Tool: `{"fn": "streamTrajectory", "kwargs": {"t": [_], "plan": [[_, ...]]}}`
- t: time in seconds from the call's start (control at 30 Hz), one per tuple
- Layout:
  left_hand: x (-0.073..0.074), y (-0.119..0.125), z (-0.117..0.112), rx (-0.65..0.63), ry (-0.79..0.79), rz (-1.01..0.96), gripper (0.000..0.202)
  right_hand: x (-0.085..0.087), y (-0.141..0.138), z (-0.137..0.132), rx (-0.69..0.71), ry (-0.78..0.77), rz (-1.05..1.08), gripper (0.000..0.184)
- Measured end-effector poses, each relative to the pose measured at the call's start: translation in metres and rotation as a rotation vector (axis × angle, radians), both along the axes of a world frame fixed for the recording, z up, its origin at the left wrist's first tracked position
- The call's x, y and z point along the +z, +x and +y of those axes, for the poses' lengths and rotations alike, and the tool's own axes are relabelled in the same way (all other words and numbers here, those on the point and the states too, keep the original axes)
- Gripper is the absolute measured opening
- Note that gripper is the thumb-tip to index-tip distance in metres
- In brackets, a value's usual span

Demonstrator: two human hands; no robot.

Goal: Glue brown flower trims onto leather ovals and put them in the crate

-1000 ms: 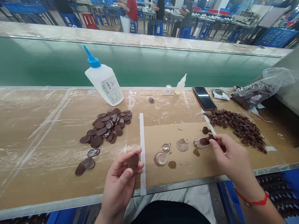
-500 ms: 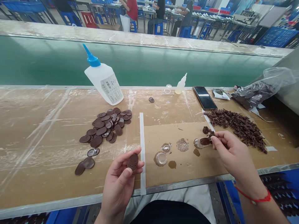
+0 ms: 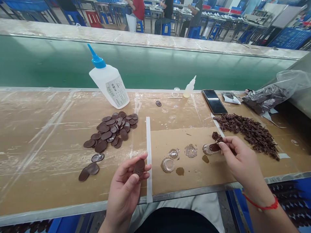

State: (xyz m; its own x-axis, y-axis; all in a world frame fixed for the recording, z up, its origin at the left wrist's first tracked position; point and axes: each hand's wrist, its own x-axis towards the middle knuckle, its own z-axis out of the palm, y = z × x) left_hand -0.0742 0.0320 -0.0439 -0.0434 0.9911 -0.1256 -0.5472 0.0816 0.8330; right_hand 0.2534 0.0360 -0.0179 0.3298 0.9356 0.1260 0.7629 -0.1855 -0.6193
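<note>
Holding a dark brown oval piece (image 3: pixel 139 167) upright between thumb and bent fingers, the left hand (image 3: pixel 125 187) is poised over the worktop (image 3: pixel 55 181) near its front edge, much as it was a second ago. Farther right, the right hand (image 3: pixel 239 158), a red cord bracelet (image 3: pixel 261 204) at its wrist, has thumb and forefinger pinched together on a curled brown piece (image 3: pixel 217 136). Compared with the earlier frame, those fingertips sit slightly farther from the wearer, beside a flat dark oval (image 3: pixel 214 148) overlapping a clear disc; the left hand's grip is unchanged.

Between the hands run a white tape strip (image 3: pixel 149 158) and a clear round dish (image 3: pixel 168 165). Beyond the left hand spreads a heap of brown ovals (image 3: pixel 114 127); beyond the right, a heap of curled brown strands (image 3: pixel 247 132). Behind these stand a large blue-capped bottle (image 3: pixel 113 87), leaning, and a small dropper bottle (image 3: pixel 189 88), with a phone (image 3: pixel 214 102) lying near a clear plastic bag (image 3: pixel 269 97). Past the worktop stretches a green belt (image 3: pixel 155 64), with seated people in the background.
</note>
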Motion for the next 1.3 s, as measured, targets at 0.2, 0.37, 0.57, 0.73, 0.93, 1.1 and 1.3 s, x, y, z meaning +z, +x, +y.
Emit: {"fn": "streamTrajectory", "kwargs": {"t": [0.2, 0.37, 0.57, 0.73, 0.93, 1.1, 1.3], "plan": [[0.002, 0.000, 0.000, 0.002, 0.008, 0.001, 0.027, 0.000, -0.001, 0.000, -0.006, -0.009, 0.009, 0.022], [0.002, 0.000, -0.001, 0.001, 0.022, -0.008, 0.028, -0.001, 0.000, 0.001, 0.006, -0.010, 0.006, 0.021], [-0.001, 0.000, 0.000, -0.017, 0.029, -0.005, 0.028, -0.004, 0.001, 0.000, 0.012, -0.008, -0.012, 0.019], [-0.005, -0.003, -0.001, -0.013, 0.023, -0.002, 0.029, -0.003, 0.001, -0.003, 0.001, 0.037, -0.030, 0.020], [-0.008, -0.007, -0.004, -0.032, 0.021, 0.006, 0.029, 0.000, 0.001, -0.003, 0.027, 0.056, -0.082, 0.017], [-0.006, -0.006, -0.003, -0.016, 0.010, 0.010, 0.030, -0.002, 0.001, -0.006, 0.072, 0.047, -0.089, 0.019], [-0.004, -0.002, -0.002, 0.053, -0.024, 0.011, 0.033, -0.003, 0.000, -0.011, 0.080, 0.045, -0.079, 0.018]]}}
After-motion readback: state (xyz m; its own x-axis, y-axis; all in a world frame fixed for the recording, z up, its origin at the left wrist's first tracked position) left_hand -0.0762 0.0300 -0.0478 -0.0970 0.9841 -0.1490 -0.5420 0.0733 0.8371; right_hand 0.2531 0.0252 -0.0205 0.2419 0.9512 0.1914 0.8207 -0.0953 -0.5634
